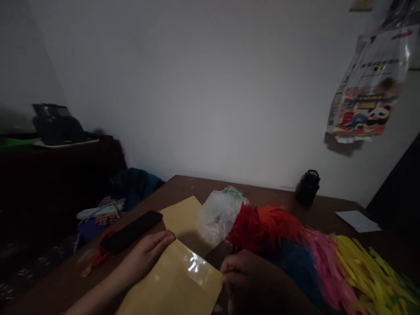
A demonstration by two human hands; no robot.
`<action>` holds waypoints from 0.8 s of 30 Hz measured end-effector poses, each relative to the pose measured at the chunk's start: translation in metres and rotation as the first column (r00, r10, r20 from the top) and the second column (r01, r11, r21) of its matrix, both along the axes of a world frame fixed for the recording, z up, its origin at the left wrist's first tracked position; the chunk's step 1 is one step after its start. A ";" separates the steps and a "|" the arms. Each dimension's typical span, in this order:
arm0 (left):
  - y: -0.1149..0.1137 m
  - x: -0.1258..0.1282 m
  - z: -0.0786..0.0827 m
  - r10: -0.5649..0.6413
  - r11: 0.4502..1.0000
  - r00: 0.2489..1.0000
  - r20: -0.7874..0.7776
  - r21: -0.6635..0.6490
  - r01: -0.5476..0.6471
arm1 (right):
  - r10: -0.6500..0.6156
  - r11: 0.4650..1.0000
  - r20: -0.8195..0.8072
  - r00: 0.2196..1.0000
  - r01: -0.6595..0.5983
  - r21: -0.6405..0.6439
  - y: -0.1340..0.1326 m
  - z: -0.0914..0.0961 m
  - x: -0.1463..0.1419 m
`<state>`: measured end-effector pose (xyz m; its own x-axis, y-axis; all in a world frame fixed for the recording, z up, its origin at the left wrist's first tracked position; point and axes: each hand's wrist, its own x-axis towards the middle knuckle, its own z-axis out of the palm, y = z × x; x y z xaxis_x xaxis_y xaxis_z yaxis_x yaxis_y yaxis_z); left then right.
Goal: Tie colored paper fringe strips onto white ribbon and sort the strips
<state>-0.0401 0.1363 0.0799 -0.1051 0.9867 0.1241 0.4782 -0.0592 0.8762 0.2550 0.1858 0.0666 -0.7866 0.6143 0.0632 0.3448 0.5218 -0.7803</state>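
Observation:
Low in the head view is a tan kraft paper piece (177, 280) with a shiny strip, like clear tape, across its upper part. My left hand (154, 245) grips its upper left edge, fingers pressed together. At its right corner, my right hand (243, 271) is closed in a pinch on the paper; the hand is dark and its fingertips are partly hidden. A second tan paper (180, 214) lies flat on the table behind. On that paper's right part rests a crumpled clear plastic bag (215, 214).
Red strips (244, 225), orange strips (278, 218), blue strips (298, 262), pink strips (323, 262) and yellow strips (364, 271) spread across the brown table's right. A black case (131, 232) lies left, a black bottle (308, 188) stands by the wall, and white paper (357, 221) lies right.

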 end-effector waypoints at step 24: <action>-0.058 0.007 0.008 0.095 0.806 0.961 -0.261 0.587 0.080 | -0.080 0.916 -0.088 0.993 0.108 0.387 0.031 -0.017 -0.005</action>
